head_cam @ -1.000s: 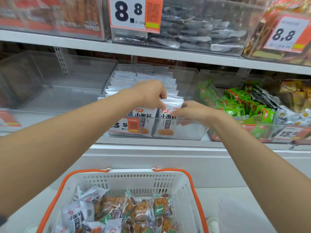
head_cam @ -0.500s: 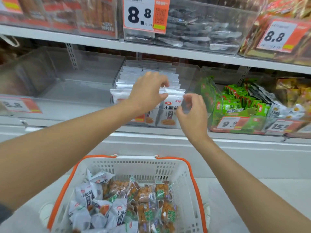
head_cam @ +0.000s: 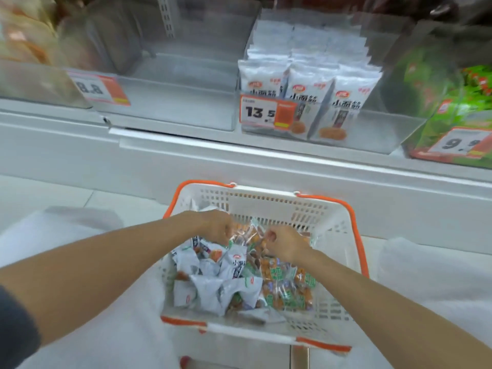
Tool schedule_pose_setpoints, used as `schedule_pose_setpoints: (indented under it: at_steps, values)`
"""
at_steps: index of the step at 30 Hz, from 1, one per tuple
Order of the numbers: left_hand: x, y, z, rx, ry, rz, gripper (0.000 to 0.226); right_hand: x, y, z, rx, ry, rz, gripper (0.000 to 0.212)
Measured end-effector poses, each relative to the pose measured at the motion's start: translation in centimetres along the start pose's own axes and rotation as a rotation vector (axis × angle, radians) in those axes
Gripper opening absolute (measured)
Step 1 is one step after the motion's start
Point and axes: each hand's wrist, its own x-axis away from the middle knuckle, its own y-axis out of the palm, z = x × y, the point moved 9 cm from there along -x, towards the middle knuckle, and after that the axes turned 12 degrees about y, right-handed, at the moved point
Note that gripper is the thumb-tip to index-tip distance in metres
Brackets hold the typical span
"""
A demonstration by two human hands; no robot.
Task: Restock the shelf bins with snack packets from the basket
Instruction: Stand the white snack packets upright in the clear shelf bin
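Note:
A white basket (head_cam: 343,235) with orange handles stands below the shelf and holds several white packets (head_cam: 213,288) and clear packets of orange snacks (head_cam: 286,287). Both my hands are inside it, over the far part of the pile. My left hand (head_cam: 214,226) curls its fingers on the left edge of a clear orange snack packet (head_cam: 246,235). My right hand (head_cam: 286,246) pinches that packet's right side. On the shelf above, a clear bin (head_cam: 372,134) holds upright rows of white packets (head_cam: 306,83) behind a 13.5 price tag (head_cam: 266,113).
Left of the stocked bin is a clear bin (head_cam: 173,113) with nothing showing in it and an 8.8 tag. Green packets (head_cam: 452,107) fill the bin at the right, tagged 9.9. A white ledge (head_cam: 266,161) runs below the shelf. The picture is motion-blurred.
Both hands left the white packets in the shelf bin and dropped into the basket. The view tilted down and shifted left, so the upper shelf is out of sight.

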Motion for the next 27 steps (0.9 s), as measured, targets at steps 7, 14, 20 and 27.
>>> schedule_pose_setpoints:
  at_steps: [7,14,20,27]
  values:
    - [-3.6,5.9,-3.4,-0.215,-0.013,-0.07,0.041,0.4,5.4,0.9,0.139,0.02,-0.157,0.02]
    - [-4.3,7.9,-1.2,-0.025,0.008,-0.097,0.045,0.7,5.3,3.1,0.119,0.099,-0.158,0.018]
    - [-3.2,2.6,1.9,0.099,0.028,0.35,0.012,0.0,1.7,2.9,0.007,0.124,-0.071,0.027]
    - [2.6,-9.6,6.9,0.512,0.179,0.78,0.023,3.8,-11.8,-3.2,-0.546,-0.11,0.221,0.04]
